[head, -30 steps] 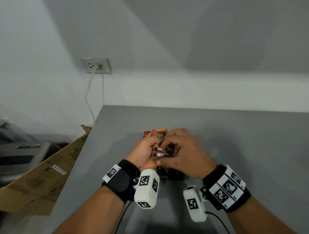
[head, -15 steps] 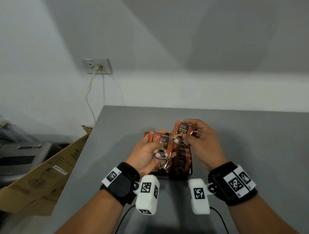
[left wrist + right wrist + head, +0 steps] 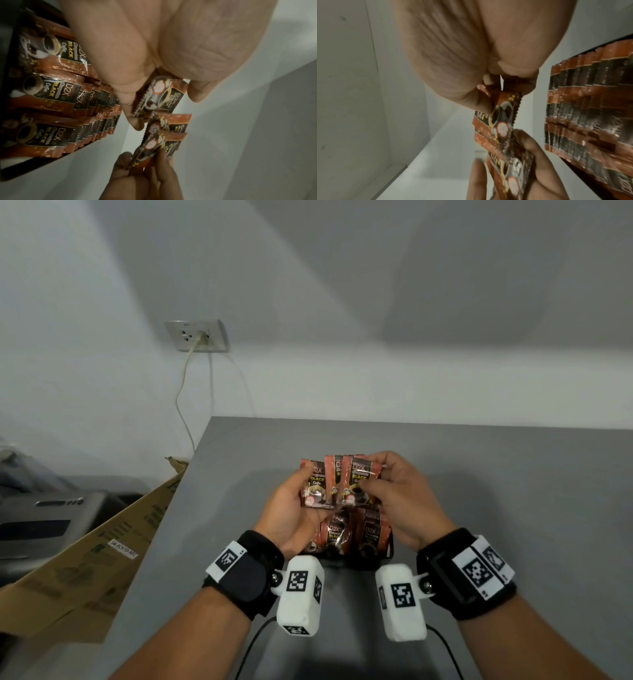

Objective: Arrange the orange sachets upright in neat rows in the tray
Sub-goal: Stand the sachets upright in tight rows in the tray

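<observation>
Three orange coffee sachets are fanned side by side above the far end of the black tray (image 3: 391,553). My left hand (image 3: 303,494) pinches the leftmost sachet (image 3: 313,486) by its lower edge. Thumb and fingers of my right hand (image 3: 380,484) pinch the rightmost sachet (image 3: 361,479). I cannot tell which hand holds the middle sachet (image 3: 333,474), which the other two overlap. The left wrist view has my left hand (image 3: 163,102) on one sachet (image 3: 161,97). In the right wrist view, my right hand (image 3: 503,94) grips a sachet (image 3: 502,109). Rows of upright sachets (image 3: 51,94) fill the tray.
The tray sits near the front of a grey table (image 3: 513,491). The table's left edge drops to a cardboard box (image 3: 102,553) and a grey machine (image 3: 44,518). A wall socket (image 3: 197,335) with a cable is on the white wall behind.
The hands were bunched together low over the tray; they then parted, each lifting sachets. Now the right hand's sachet has moved left against those in the left hand, fanned side by side.
</observation>
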A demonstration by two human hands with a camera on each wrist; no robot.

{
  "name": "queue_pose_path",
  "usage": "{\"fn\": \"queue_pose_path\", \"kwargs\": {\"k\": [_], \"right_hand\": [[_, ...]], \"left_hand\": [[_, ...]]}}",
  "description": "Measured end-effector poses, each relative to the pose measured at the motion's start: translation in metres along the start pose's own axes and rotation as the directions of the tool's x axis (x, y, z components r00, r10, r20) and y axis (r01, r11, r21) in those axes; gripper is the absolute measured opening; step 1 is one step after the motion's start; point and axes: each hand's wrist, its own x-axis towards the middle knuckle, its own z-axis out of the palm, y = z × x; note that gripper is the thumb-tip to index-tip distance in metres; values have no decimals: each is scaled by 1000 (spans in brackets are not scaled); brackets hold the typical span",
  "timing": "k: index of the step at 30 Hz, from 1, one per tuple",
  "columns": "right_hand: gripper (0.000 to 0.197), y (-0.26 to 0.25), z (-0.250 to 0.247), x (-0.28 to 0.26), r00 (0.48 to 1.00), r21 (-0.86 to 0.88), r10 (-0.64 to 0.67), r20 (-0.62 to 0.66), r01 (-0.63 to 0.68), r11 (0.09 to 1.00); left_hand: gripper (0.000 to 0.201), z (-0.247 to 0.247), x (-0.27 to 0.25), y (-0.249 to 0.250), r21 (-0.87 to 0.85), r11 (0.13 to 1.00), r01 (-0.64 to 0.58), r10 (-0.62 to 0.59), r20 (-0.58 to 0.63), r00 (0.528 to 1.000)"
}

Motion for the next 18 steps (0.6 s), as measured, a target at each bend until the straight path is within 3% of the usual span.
{"fn": "queue_pose_path", "kwargs": {"k": [3,5,7,9,13,18], "right_hand": [[26,-7,-1,-1,996,-105,-54,72,61,993],[27,-3,3,-3,987,-303,-115,115,145,942],[29,1,7,-3,978,-439,-179,111,210,874],[26,0,2,-3,976,-451,-204,76,216,866],[16,5,-25,2,986,-556,-163,15,144,819],[17,43,-45,2,991,-793,-50,122,128,596]], "left_hand": [[49,0,0,2,47,999,15,-17,51,999],[34,1,3,-2,98,995,12,-18,63,998],[29,1,6,-5,123,992,1,-3,23,1000],[27,-1,4,-4,137,990,-13,12,10,1000],[23,-17,4,-1,180,983,-38,48,-51,998],[19,-36,4,3,293,954,-68,110,-129,986]]}}
